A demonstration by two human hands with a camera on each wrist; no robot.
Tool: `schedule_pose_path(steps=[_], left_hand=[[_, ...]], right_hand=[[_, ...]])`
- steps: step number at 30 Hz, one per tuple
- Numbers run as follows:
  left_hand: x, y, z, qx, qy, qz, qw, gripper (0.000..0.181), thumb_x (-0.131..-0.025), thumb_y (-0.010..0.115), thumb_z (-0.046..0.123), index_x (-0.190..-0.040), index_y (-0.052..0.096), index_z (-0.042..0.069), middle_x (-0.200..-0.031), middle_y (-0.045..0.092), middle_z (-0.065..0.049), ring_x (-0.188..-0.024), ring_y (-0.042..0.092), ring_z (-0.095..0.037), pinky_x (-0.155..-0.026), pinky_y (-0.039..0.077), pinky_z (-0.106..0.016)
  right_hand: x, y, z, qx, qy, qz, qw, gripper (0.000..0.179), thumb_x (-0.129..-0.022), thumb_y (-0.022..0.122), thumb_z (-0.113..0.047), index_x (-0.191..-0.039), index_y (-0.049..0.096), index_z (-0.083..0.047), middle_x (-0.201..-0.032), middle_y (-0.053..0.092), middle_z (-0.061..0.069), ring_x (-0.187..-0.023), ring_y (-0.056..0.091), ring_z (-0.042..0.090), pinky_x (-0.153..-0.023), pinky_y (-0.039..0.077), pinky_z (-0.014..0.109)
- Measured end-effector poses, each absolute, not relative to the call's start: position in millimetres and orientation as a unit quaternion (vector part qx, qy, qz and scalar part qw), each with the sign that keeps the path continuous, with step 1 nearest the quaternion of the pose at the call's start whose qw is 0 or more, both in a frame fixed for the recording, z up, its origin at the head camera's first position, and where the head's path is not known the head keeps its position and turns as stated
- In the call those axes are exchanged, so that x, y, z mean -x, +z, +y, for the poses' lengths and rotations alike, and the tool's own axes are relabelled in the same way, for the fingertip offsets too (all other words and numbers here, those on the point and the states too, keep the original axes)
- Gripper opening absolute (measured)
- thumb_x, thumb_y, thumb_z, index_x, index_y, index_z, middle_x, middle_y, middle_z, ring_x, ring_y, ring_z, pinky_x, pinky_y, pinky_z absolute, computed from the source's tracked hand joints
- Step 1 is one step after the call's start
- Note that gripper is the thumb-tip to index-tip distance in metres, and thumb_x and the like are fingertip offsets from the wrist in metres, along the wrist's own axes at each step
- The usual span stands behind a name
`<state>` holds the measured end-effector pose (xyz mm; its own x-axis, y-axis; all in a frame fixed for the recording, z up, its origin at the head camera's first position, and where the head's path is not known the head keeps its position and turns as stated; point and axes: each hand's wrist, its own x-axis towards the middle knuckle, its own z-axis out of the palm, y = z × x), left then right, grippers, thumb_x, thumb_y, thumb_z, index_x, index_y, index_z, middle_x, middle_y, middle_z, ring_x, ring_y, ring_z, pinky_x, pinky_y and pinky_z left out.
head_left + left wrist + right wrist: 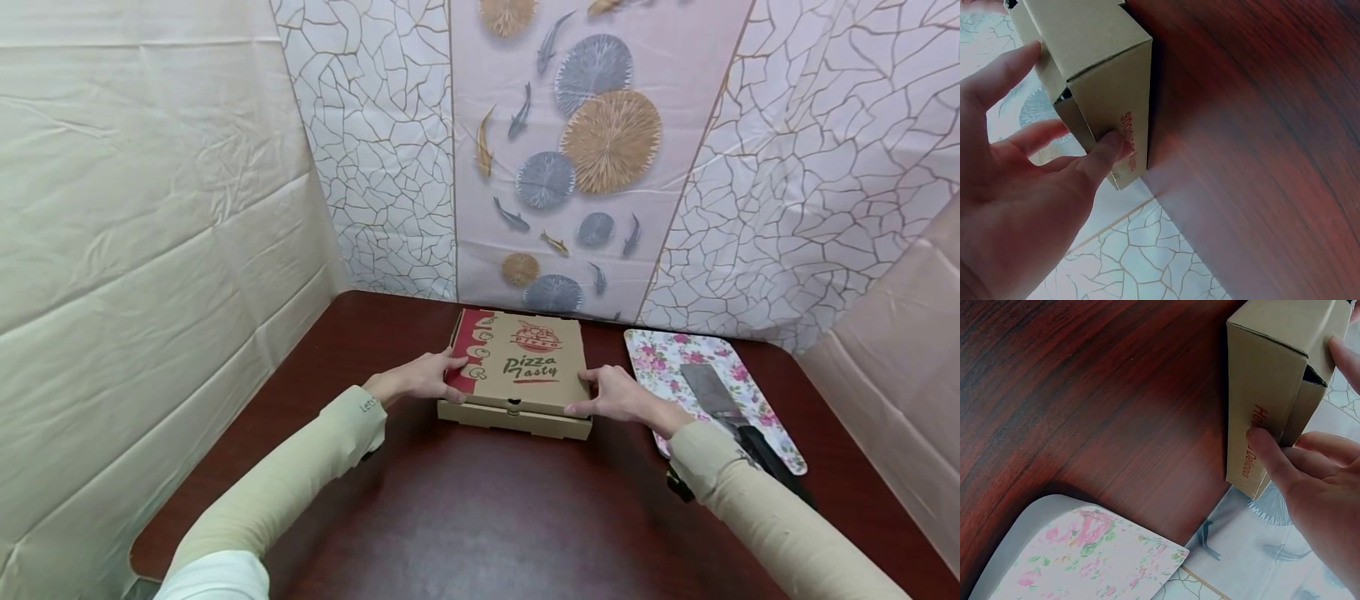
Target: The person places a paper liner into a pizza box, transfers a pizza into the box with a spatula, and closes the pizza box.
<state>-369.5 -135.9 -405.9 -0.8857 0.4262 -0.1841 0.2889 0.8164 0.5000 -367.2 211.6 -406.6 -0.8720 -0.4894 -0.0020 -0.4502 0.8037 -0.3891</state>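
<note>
A cardboard pizza box (536, 387) with a red strip and "Pizza Tasty" print lies on the dark table, its lid slightly raised at the front. At its left side, my left hand (422, 379) grips the lid, thumb at the front corner. On the opposite side my right hand (617, 395) pinches the lid's front right corner between thumb and fingers. In the left wrist view one finger of the left hand (1041, 181) touches the printed side wall. The right wrist view has a finger of the right hand (1322, 481) against the other side wall. The box's inside is hidden.
A floral board (663, 354) lies to the right of the box. On it rests a tool with a wide grey blade (705, 387) and a black handle (772, 458), partly behind my right forearm. A patterned cloth wall (390, 167) rises behind the table (510, 517).
</note>
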Motion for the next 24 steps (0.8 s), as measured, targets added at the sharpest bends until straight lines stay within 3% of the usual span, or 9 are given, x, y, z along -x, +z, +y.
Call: schedule_pose_path(steps=[3, 6, 9, 14, 17, 21, 24], left_hand=[[369.5, -406.4, -136.6, -0.194, 0.232, 0.941, 0.149, 0.081, -0.085, 0.071, 0.037, -0.151, 0.030, 0.015, -0.161, 0.011, -0.018, -0.144, 0.030, -0.031, -0.116, 0.029, -0.046], [369.8, -406.4, -137.3, -0.199, 0.226, 0.941, 0.156, 0.078, -0.088, 0.069, 0.036, -0.151, 0.029, 0.013, -0.162, 0.010, -0.017, -0.145, 0.027, -0.031, -0.117, 0.027, -0.045], [370.0, -407.2, -137.6, -0.204, 0.222, 0.939, 0.163, 0.077, -0.090, 0.067, 0.035, -0.151, 0.028, 0.011, -0.162, 0.009, -0.018, -0.146, 0.026, -0.031, -0.118, 0.026, -0.045], [369.4, -408.8, -136.6, -0.203, 0.220, 0.939, 0.169, 0.076, -0.090, 0.066, 0.036, -0.151, 0.029, 0.010, -0.162, 0.008, -0.018, -0.146, 0.025, -0.032, -0.118, 0.025, -0.046], [369.9, -408.1, -135.5, -0.206, 0.219, 0.940, 0.161, 0.075, -0.090, 0.065, 0.038, -0.150, 0.032, 0.009, -0.161, 0.013, -0.018, -0.143, 0.029, -0.031, -0.117, 0.027, -0.046], [377.3, -407.2, -132.7, -0.206, 0.237, 0.940, 0.135, 0.064, -0.092, 0.063, 0.038, -0.143, 0.045, 0.005, -0.149, 0.040, -0.017, -0.131, 0.045, -0.027, -0.111, 0.036, -0.043], [386.4, -408.0, -130.7, -0.174, 0.274, 0.938, 0.121, 0.055, -0.093, 0.062, 0.034, -0.135, 0.051, 0.001, -0.134, 0.055, -0.015, -0.117, 0.054, -0.024, -0.102, 0.044, -0.041]], right_hand=[[366.3, -408.0, 211.0, 0.255, -0.181, 0.949, 0.044, 0.076, -0.079, 0.076, -0.041, -0.130, 0.053, 0.010, -0.078, 0.069, 0.016, -0.055, 0.042, 0.005, -0.066, 0.043, 0.026], [364.2, -408.3, 210.2, 0.262, -0.174, 0.949, 0.035, 0.070, -0.080, 0.076, -0.041, -0.127, 0.057, 0.007, -0.101, 0.071, 0.020, -0.074, 0.060, 0.008, -0.071, 0.047, 0.028], [362.1, -408.8, 209.8, 0.273, -0.166, 0.947, 0.027, 0.062, -0.081, 0.075, -0.042, -0.120, 0.061, 0.004, -0.113, 0.068, 0.022, -0.087, 0.066, 0.015, -0.072, 0.048, 0.031], [356.9, -410.1, 210.8, 0.258, -0.172, 0.950, 0.041, 0.066, -0.087, 0.067, -0.046, -0.126, 0.059, 0.007, -0.136, 0.048, 0.033, -0.054, 0.054, 0.016, -0.077, 0.045, 0.034], [356.0, -410.8, 211.6, 0.251, -0.188, 0.948, 0.046, 0.065, -0.091, 0.063, -0.043, -0.127, 0.056, 0.010, -0.141, 0.040, 0.036, -0.041, 0.043, 0.017, -0.076, 0.045, 0.033], [361.1, -410.6, 210.9, 0.255, -0.196, 0.947, 0.018, 0.060, -0.094, 0.061, -0.035, -0.131, 0.051, 0.011, -0.129, 0.055, 0.034, -0.060, 0.064, 0.027, -0.080, 0.052, 0.041], [367.4, -410.3, 206.7, 0.216, -0.214, 0.952, 0.018, 0.062, -0.097, 0.055, -0.032, -0.137, 0.041, 0.014, -0.126, 0.056, 0.035, -0.103, 0.064, 0.041, -0.094, 0.047, 0.052]])
